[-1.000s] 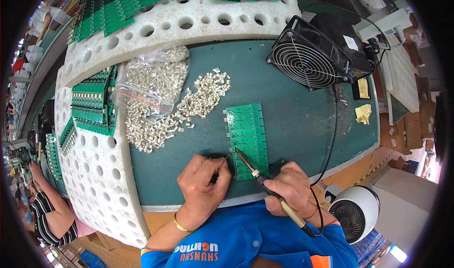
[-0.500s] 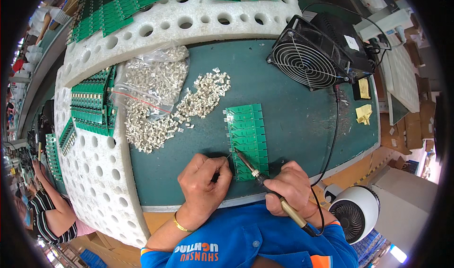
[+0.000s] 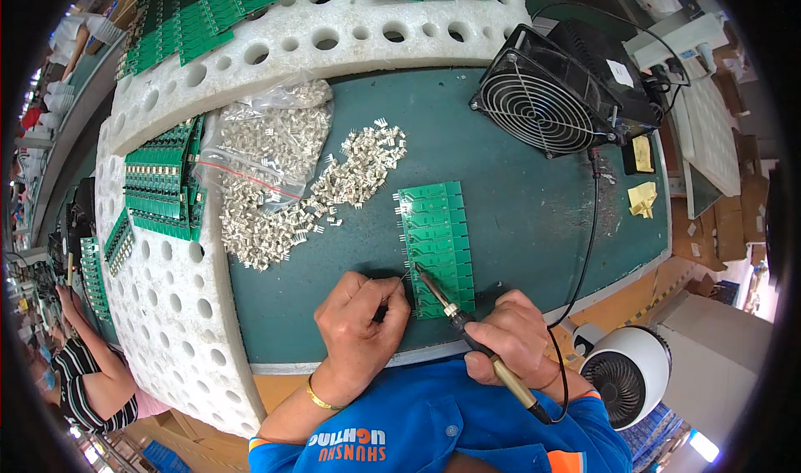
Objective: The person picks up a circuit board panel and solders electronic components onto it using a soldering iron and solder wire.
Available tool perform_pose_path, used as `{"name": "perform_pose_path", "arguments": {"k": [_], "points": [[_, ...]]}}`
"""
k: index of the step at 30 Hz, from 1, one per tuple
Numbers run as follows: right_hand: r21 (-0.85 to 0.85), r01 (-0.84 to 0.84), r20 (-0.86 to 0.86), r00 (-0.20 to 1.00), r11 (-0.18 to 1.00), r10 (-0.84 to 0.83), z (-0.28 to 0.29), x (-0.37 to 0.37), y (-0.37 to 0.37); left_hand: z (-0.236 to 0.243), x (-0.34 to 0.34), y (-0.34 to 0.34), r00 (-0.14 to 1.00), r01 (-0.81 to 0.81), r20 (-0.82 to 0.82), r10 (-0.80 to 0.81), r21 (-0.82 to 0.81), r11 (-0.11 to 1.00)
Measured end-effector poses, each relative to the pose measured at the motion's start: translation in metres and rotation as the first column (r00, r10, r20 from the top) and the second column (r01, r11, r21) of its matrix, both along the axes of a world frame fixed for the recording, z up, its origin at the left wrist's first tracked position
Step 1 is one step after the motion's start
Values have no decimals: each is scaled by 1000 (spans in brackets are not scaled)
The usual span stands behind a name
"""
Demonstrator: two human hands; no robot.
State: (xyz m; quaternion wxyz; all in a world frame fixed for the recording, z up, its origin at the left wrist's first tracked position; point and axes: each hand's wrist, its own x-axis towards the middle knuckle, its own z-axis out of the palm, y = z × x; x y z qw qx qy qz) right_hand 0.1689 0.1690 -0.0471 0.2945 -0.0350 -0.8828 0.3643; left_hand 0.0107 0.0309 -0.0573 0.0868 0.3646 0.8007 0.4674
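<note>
A green circuit board panel (image 3: 437, 244) lies on the dark green mat (image 3: 517, 214) in front of me. My right hand (image 3: 516, 338) grips a soldering iron (image 3: 455, 314), whose tip rests on the near left part of the panel. My left hand (image 3: 360, 329) is closed beside the panel's near left corner, pinching something thin and dark that I cannot make out. A pile of small white connectors (image 3: 350, 177) spreads over the mat beyond my hands.
A clear bag of connectors (image 3: 267, 143) lies left of the pile. White perforated foam racks (image 3: 167, 306) holding green boards (image 3: 163, 185) curve around the left and far sides. A black fan (image 3: 546, 98) stands at far right, a white fan (image 3: 626, 377) at near right. Another person (image 3: 92, 381) sits at lower left.
</note>
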Motion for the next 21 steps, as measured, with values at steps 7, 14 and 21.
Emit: {"name": "perform_pose_path", "arguments": {"k": [7, 14, 21], "points": [[4, -1, 2, 1000, 1000, 1, 0, 0, 0, 0, 0, 0, 1000, -11, 16, 11, 1, 1000], [28, -11, 14, 1000, 1000, 10, 0, 1, -2, 1, 0, 0, 1000, -11, 16, 11, -14, 1000], [42, -14, 16, 1000, 999, 14, 0, 2, -1, 1, -1, 2, 1000, 1, 14, -1, -12, 1000]]}}
